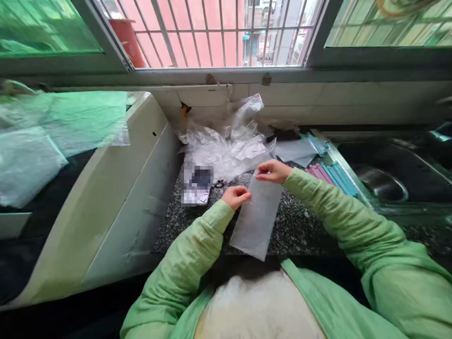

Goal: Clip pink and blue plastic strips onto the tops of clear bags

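Note:
A flat, translucent plastic bag [259, 216] hangs slanted over the speckled counter, in front of my body. My right hand [273, 171] pinches it at its top edge between thumb and fingers. My left hand [237, 197] is closed in a pinch at the bag's left edge, thumb toward the plastic. Beyond the hands lies a crumpled heap of clear plastic bags [222, 148]. To the left of my left hand rests a pixelated, flat object [197, 186] that I cannot make out.
Pink sticks [319, 173] and teal sticks [341, 179] lie by the sink [374, 207] on the right. A flat clear bag [296, 151] is behind them. At left stands a pale panel [116, 188], with plastic sheets [31, 155] beyond it. A barred window [212, 35] is ahead.

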Available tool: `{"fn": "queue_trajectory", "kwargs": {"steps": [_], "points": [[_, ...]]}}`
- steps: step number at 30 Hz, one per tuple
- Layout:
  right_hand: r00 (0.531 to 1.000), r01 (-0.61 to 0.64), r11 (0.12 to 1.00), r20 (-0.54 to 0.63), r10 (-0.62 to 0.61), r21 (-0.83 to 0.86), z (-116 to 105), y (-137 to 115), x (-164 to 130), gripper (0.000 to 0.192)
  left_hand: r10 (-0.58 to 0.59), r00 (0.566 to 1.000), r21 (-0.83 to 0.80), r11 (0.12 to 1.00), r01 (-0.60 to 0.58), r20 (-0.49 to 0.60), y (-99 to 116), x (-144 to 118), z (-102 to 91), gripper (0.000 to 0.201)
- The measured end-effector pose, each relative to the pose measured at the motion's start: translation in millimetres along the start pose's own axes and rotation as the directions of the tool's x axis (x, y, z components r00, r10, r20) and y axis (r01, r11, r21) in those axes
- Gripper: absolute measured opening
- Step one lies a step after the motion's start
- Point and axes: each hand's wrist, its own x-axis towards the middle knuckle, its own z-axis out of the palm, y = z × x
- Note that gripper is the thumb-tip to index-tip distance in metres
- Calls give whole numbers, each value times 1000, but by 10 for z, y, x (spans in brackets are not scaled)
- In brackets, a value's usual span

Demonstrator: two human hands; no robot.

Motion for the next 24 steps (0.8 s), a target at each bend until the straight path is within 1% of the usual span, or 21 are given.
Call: {"fn": "queue_trajectory", "kwargs": {"steps": [4,9,15,19,22,24], "points": [[1000,14,1000,-8,-14,-5,6,25,0,20,6,1000,-12,1000,-6,12,-30,-13,-7,40],[1000,9,1000,-2,-9,25,38,59,11,21,-20,999,-24,1000,21,39,-59,-4,-20,39],[1000,22,999,13,-23,47,70,34,29,20,-47,996,25,999,45,74,-72,-7,-56,38],[999,28,998,37,-29,48,98,-20,32,18,-61,998,0,998,61,26,-44,-16,-54,39],[997,38,999,61,-40,29,130,-54,36,18,-39,999,-41,998,38,-30,-7,-16,-42,40],[996,55,998,73,-56,16,151,-68,42,18,-26,999,-52,998,24,-47,12,-15,-38,40]]}}
